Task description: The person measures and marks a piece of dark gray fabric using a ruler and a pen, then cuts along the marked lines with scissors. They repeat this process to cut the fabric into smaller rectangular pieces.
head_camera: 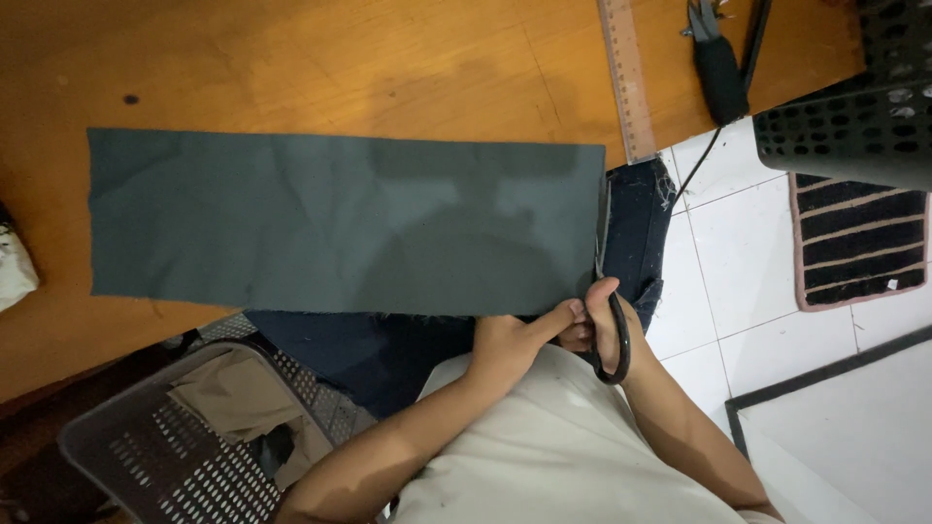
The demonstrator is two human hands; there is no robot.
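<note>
Orange wooden table (291, 58) carried 1 long grey cloth (340, 223), its right end at the table's near right edge. Right hand (602, 320) gripped black scissors (612, 330), blades entering that end; left hand (510, 344) pinched the cloth's corner. Loosely held, the cloth could probably slip and the cut wander.

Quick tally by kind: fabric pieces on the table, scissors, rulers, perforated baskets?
Fabric pieces: 1, the grey-green cloth
Scissors: 2, black-handled scissors in the right hand, second pair
Rulers: 1, ruler
Baskets: 2, grey basket, black basket
Total: 6
</note>
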